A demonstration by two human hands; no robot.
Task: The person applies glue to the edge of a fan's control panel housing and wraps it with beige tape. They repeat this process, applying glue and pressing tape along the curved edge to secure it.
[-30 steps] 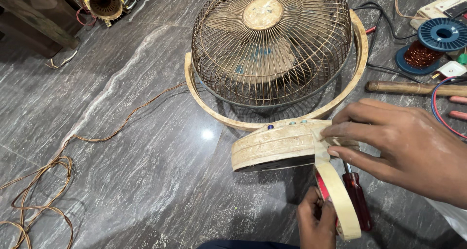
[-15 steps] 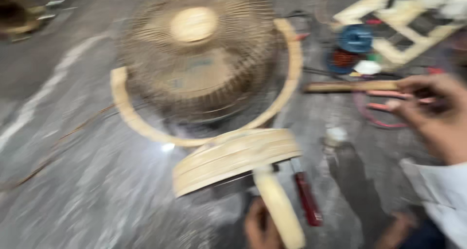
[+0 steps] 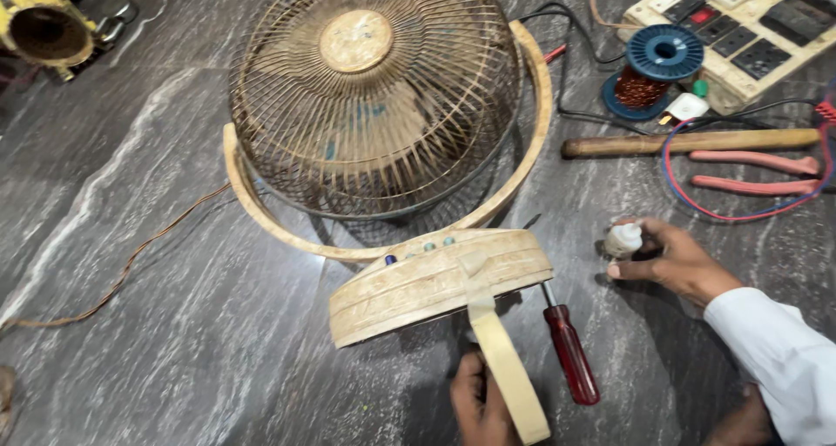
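Lying on the grey stone floor (image 3: 157, 263), the old table fan (image 3: 374, 106) is steadied by the left hand (image 3: 477, 402), clenched on its cream strap (image 3: 505, 368). A small white bottle (image 3: 623, 239) is grasped by the right hand (image 3: 675, 259), beside the red screwdriver (image 3: 570, 352).

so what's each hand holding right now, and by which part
The right hand pinches a small white bottle around its body with the fingertips. The left hand grips the cream strap handle near its lower end, below the fan base.
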